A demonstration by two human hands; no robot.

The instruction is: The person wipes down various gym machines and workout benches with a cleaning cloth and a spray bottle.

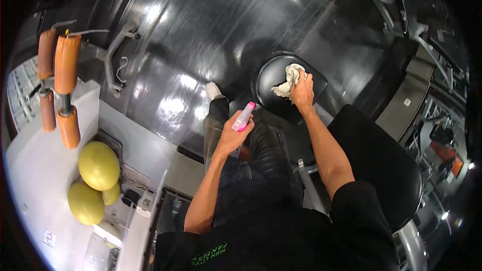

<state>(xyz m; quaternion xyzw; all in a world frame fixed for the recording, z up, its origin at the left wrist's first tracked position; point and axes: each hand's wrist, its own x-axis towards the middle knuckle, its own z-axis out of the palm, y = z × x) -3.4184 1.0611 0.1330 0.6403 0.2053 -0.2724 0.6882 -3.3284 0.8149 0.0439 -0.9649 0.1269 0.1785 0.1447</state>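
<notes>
My left hand (233,135) is wrapped round a spray bottle with a pink and white head (244,116), held in front of my legs. Most of the bottle's body is hidden behind the hand. Further right, my right hand (302,91) grips a crumpled cream cloth (293,74). The cloth lies against a rounded black padded seat (271,73), and part of it hangs loose to the left of my fingers.
A larger black pad (374,165) is close by my right arm. Orange and brown padded rollers (67,65) stand at the left, above several yellow balls (99,165). Metal gym frames (437,57) line the right side. Dark shiny flooring (201,30) stretches ahead.
</notes>
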